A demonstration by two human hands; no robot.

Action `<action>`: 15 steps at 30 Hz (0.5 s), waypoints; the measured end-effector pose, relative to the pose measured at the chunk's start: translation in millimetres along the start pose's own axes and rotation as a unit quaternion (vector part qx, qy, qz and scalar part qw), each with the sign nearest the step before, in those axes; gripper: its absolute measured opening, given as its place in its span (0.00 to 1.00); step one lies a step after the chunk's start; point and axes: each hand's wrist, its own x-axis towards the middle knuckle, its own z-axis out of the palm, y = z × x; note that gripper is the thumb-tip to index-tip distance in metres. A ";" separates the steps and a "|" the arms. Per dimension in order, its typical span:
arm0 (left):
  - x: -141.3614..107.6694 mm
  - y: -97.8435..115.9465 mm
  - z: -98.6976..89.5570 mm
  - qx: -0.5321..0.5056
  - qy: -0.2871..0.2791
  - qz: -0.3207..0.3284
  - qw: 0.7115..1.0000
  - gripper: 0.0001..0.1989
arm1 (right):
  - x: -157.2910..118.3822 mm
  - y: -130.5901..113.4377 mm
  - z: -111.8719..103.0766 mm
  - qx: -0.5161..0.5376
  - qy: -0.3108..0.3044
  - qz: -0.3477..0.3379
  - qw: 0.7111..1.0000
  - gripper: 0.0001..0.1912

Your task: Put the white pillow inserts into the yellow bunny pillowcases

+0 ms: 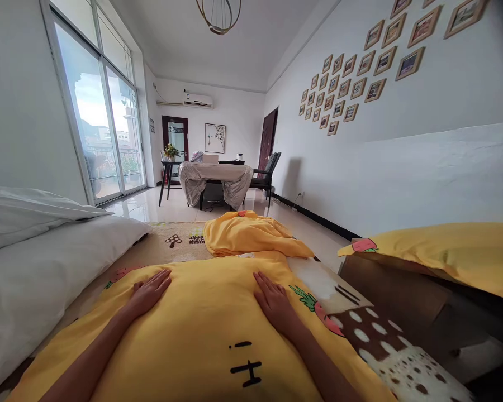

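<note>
A yellow pillow (205, 312) with "Hi" lettering and strawberry prints lies flat before me on a patterned blanket (381, 335). My left hand (151, 287) rests on its upper left part, fingers stretched forward. On the upper right part lies my right hand (272, 298), palm down with its fingers extended. Neither hand grips anything. Just beyond the pillow's far edge is a crumpled yellow cloth (251, 234).
White pillows (96, 257) are at the left. Another yellow pillow (456, 251) sits on a brown box (394, 285) at the right. Farther off stand a covered table (216, 172) and a black chair (270, 167).
</note>
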 end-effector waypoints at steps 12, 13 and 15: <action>-102.2 -118.7 -25.7 0.083 0.012 -0.100 0.991 0.33 | -31.8 93.7 -13.4 -0.023 0.003 0.143 0.989 0.30; -113.4 -132.8 -29.3 0.104 0.014 -0.078 0.991 0.31 | -36.2 91.8 -17.1 -0.031 0.017 0.150 0.988 0.30; -130.3 -140.7 -36.7 0.149 0.063 -0.009 0.987 0.29 | -43.1 74.1 -24.2 -0.049 0.062 0.155 0.985 0.30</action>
